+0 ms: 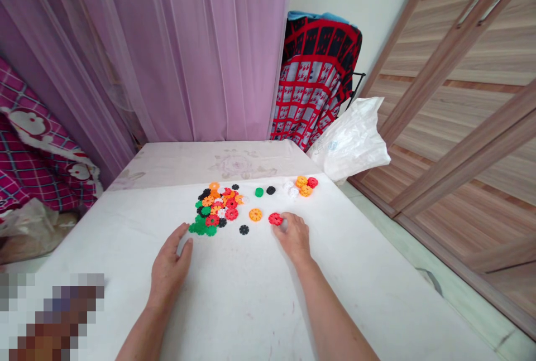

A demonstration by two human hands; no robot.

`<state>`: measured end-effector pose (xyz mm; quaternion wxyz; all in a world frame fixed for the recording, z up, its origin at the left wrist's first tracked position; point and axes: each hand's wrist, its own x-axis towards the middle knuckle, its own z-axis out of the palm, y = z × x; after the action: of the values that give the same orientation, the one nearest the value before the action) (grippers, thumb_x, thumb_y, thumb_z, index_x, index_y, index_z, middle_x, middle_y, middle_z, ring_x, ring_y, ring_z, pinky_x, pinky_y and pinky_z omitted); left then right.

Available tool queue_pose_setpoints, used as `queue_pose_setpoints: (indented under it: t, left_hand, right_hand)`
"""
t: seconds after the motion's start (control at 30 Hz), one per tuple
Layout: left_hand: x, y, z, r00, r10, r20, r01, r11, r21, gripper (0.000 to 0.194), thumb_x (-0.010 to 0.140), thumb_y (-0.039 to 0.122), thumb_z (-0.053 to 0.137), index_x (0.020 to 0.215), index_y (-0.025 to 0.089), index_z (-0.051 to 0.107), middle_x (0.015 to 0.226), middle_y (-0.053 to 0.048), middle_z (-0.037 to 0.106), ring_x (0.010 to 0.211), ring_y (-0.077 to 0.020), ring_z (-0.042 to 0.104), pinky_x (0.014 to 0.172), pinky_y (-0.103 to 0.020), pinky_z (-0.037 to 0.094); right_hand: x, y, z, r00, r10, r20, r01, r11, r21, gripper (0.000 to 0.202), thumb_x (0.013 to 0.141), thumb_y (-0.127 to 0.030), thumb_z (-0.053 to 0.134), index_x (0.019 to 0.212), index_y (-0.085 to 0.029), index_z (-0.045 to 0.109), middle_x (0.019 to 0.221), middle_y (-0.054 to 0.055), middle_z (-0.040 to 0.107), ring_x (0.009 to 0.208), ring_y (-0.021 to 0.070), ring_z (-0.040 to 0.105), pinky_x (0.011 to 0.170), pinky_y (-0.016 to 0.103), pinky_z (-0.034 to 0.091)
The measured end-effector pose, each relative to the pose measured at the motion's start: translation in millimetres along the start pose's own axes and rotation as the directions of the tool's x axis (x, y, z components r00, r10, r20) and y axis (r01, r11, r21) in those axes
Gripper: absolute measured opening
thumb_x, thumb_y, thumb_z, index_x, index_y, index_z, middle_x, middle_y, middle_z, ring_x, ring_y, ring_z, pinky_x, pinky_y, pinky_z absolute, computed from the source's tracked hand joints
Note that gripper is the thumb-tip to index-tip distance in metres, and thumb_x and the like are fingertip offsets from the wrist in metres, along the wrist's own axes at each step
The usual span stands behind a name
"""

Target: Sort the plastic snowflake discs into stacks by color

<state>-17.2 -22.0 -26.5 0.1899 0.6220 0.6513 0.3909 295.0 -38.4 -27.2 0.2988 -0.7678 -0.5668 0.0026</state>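
Observation:
A heap of plastic snowflake discs (215, 207) in red, orange, green, black and white lies on the white cloth. My left hand (172, 252) rests at the heap's near left, thumb and fingers apart, its fingertips by the green discs (203, 227). With my right hand (295, 235) I pinch a red disc (275, 218) at the right of the heap. An orange disc (255, 215) and a black disc (244, 230) lie singly between my hands. Farther back are a green disc (259, 192), another black disc (271, 190) and white discs (290, 189).
Orange discs (302, 183) and a red disc (312, 182) lie near the table's far right. A white plastic bag (352, 140) hangs at that corner. Purple curtains (201, 54) stand behind the table (234, 294), and a wooden wardrobe (460, 99) is on the right.

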Motion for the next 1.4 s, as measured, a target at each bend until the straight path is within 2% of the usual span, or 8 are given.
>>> queue_pose_setpoints:
  t: [0.1, 0.37, 0.5, 0.63, 0.8, 1.1, 1.33, 1.4]
  left_hand:
    - [0, 0, -0.1, 1.0, 0.004, -0.001, -0.004, 1.0, -0.001, 0.047, 0.083, 0.045, 0.046, 0.124, 0.026, 0.06, 0.133, -0.005, 0.06, 0.119, -0.0242, 0.058, 0.082, -0.033, 0.056]
    - [1, -6, 3.8, 0.999, 0.045, -0.03, -0.045, 0.999, -0.008, 0.045, 0.084, 0.043, 0.048, 0.123, 0.025, 0.06, 0.131, -0.005, 0.062, 0.121, -0.0232, 0.057, 0.103, -0.039, 0.046]
    - [1, -6, 4.6, 0.999, 0.044, -0.028, -0.045, 0.999, -0.014, 0.045, 0.084, 0.042, 0.047, 0.123, 0.024, 0.06, 0.132, -0.006, 0.061, 0.12, -0.0232, 0.057, 0.103, -0.039, 0.046]
    - [1, -4, 5.1, 0.999, 0.046, -0.026, -0.046, 0.999, -0.008, 0.045, 0.084, 0.04, 0.047, 0.123, 0.022, 0.06, 0.132, -0.007, 0.061, 0.12, -0.0236, 0.058, 0.103, -0.04, 0.046]
    - [1, -4, 5.5, 0.996, 0.079, -0.03, -0.079, 0.997, -0.004, 0.044, 0.085, 0.038, 0.047, 0.124, 0.022, 0.06, 0.131, -0.006, 0.062, 0.12, -0.0227, 0.058, 0.104, -0.039, 0.045]
    - [1, 2, 6.2, 0.996, 0.063, -0.065, -0.066, 0.997, -0.048, 0.04, 0.084, 0.034, 0.048, 0.121, 0.024, 0.062, 0.128, -0.005, 0.064, 0.118, -0.0213, 0.059, 0.103, -0.038, 0.046]
    - [2, 4, 6.7, 0.998, 0.032, -0.063, -0.037, 0.995, -0.092, 0.04, 0.085, 0.033, 0.046, 0.121, 0.022, 0.061, 0.129, -0.005, 0.063, 0.12, -0.0207, 0.058, 0.105, -0.038, 0.044]
    - [2, 4, 7.1, 0.997, 0.026, -0.07, -0.033, 0.994, -0.109, 0.04, 0.085, 0.032, 0.046, 0.121, 0.022, 0.061, 0.128, -0.005, 0.064, 0.12, -0.0203, 0.058, 0.106, -0.038, 0.044]
  right_hand:
    - [2, 1, 1, 1.0, 0.001, 0.017, -0.001, 1.0, 0.006, 0.019, 0.078, -0.03, 0.062, 0.095, -0.022, 0.063, 0.1, 0.003, 0.068, 0.094, 0.0213, 0.056, 0.08, 0.031, 0.034]
    - [1, 2, 0, 0.999, -0.025, 0.02, 0.025, 1.0, 0.005, 0.018, 0.079, -0.032, 0.061, 0.095, -0.023, 0.063, 0.097, 0.003, 0.068, 0.093, 0.0212, 0.056, 0.077, 0.031, 0.034]
    - [0, 5, 0, 0.997, -0.047, -0.055, 0.048, 0.999, 0.022, 0.017, 0.08, -0.032, 0.059, 0.093, -0.022, 0.063, 0.095, 0.003, 0.067, 0.09, 0.0209, 0.055, 0.076, 0.031, 0.034]
    - [-7, -12, 1, 0.967, -0.212, -0.141, 0.222, 0.974, 0.054, 0.009, 0.083, -0.024, 0.055, 0.086, -0.022, 0.064, 0.095, 0.003, 0.068, 0.09, 0.0197, 0.053, 0.079, 0.032, 0.033]
    - [-20, -53, 13, 0.896, -0.444, -0.03, 0.444, 0.886, 0.132, 0.009, 0.085, -0.022, 0.057, 0.087, -0.024, 0.065, 0.092, 0.002, 0.069, 0.093, 0.0201, 0.052, 0.084, 0.033, 0.035]
    - [-20, -64, 23, 0.889, -0.453, 0.066, 0.44, 0.885, 0.15, 0.006, 0.083, -0.02, 0.06, 0.086, -0.022, 0.065, 0.087, 0.003, 0.069, 0.085, 0.0211, 0.055, 0.08, 0.033, 0.039]
    - [-28, -94, 29, 0.785, -0.601, 0.152, 0.536, 0.781, 0.319, 0.007, 0.081, -0.021, 0.064, 0.087, -0.024, 0.065, 0.085, 0.0, 0.069, 0.085, 0.0175, 0.056, 0.08, 0.029, 0.04]
    - [-27, -101, 32, 0.778, -0.611, 0.147, 0.531, 0.765, 0.364, 0.006, 0.083, -0.023, 0.061, 0.088, -0.024, 0.065, 0.087, 0.001, 0.07, 0.087, 0.0178, 0.057, 0.081, 0.03, 0.041]
